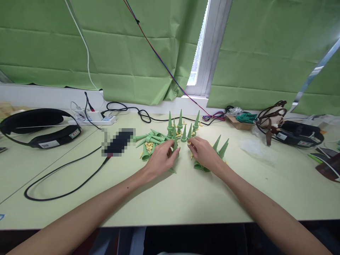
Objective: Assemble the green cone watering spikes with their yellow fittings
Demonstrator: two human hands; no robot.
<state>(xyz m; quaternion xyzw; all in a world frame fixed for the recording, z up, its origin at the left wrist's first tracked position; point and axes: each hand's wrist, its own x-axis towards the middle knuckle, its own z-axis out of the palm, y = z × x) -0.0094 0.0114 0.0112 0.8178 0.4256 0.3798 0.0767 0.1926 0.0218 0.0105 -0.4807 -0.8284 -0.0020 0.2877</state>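
My left hand (162,156) is closed around a green pointed cone (175,139), held upright with its tip above the fingers. Opposite it, my right hand (204,151) pinches thumb and fingers together among small yellow pieces (191,155); what lies between the fingertips is hidden. Just beyond the hands stand several upright green cones (184,134), with more yellow pieces scattered at their bases. A heap of green cones (145,153) lies left of my left hand, some on their sides. Other cones (223,148) stick out behind my right wrist.
A dark, pixelated device (119,141) with a black cable lies to the left. Behind it are a power strip (103,120) and a black headset (53,138). At the right are a cardboard box (240,124), clear plastic (257,150) and another headset (300,136).
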